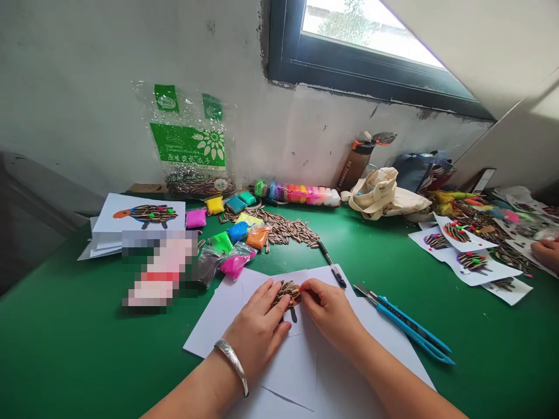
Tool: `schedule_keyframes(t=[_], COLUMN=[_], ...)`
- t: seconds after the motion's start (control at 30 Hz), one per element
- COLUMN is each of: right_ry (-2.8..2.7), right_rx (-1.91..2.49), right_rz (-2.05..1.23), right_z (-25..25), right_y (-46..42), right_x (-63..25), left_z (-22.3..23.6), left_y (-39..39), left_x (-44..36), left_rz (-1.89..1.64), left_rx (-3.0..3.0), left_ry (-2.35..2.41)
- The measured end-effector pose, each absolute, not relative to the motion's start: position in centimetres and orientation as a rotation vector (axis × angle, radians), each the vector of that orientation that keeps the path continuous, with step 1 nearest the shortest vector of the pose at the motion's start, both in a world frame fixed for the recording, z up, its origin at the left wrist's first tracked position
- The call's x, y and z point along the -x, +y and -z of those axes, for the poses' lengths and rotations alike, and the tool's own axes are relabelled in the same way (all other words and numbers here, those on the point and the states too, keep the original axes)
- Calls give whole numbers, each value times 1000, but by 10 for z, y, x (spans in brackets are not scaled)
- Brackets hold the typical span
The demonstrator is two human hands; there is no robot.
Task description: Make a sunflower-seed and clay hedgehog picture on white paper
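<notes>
White sheets of paper (290, 364) lie on the green table in front of me. On the top sheet is a small figure made of striped sunflower seeds (287, 289), with orange clay (297, 295) at its right side and a dark clay leg (293, 315) below. My left hand (257, 326) rests flat over the figure's left part, fingers stretched out, and hides some of it. The fingers of my right hand (327, 305) are pinched together against the orange edge. Whatever sits between those fingertips is hidden.
Clay packets (257, 235) and a pile of loose sunflower seeds (290, 227) lie beyond the paper. A pen (331, 262) and a blue utility knife (408, 326) are close on the right. Finished seed pictures (140, 215) stand left; another person's hand (545, 253) shows far right.
</notes>
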State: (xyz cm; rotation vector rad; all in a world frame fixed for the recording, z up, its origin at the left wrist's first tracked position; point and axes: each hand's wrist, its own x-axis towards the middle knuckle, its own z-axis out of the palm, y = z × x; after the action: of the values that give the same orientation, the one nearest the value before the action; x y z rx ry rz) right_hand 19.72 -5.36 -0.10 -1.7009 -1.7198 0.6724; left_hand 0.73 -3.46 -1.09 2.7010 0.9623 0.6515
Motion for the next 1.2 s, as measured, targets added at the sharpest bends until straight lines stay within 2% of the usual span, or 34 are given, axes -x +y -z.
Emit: schedule_keyframes(t=[0.37, 0.7, 1.2], right_ry=[-1809, -1829, -1946], right_rx=[1817, 1731, 1775], right_rz=[-493, -506, -308], right_z=[2, 3, 11], right_y=[-58, -62, -63], right_x=[-182, -189, -190], left_z=[14, 10, 10], left_y=[-33, -34, -34], left_x=[-8, -10, -10], left_rz=[-690, -648, -620], left_rx=[-2706, -2748, -2760], left_ry=[968, 958, 984])
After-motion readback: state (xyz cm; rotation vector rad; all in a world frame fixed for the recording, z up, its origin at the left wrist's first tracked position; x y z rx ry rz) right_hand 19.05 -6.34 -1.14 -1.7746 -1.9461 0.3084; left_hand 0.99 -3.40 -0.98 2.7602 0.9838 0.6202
